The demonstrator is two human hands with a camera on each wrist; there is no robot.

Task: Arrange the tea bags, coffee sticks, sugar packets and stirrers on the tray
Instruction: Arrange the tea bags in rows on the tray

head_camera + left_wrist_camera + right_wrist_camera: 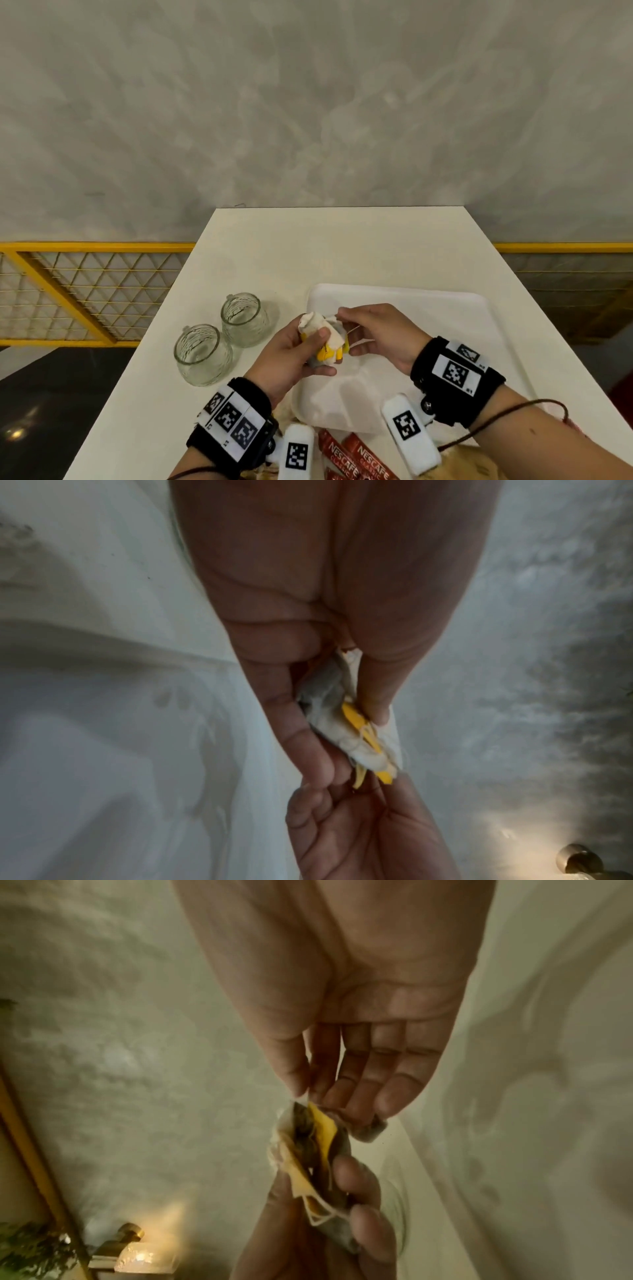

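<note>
A bunch of white tea bags [325,337] with yellow tags sits in my left hand [317,353], thumb on top and fingers curled underneath, just above the left edge of the white tray [445,308]. My right hand [342,313] pinches the top corner of one tea bag between thumb and forefinger. In the left wrist view the tea bags [346,731] are squeezed by my left hand [342,723]. In the right wrist view my right hand [304,1095] nips the tea bags [318,1139] at their upper end. Red coffee sticks [356,455] lie in front of the tray.
Two empty glass jars [202,353] [243,317] stand left of the tray on the white table [342,246]. The table's left edge drops to a dark floor, with a yellow mesh railing [85,294] beyond. Brown paper lies at the near edge.
</note>
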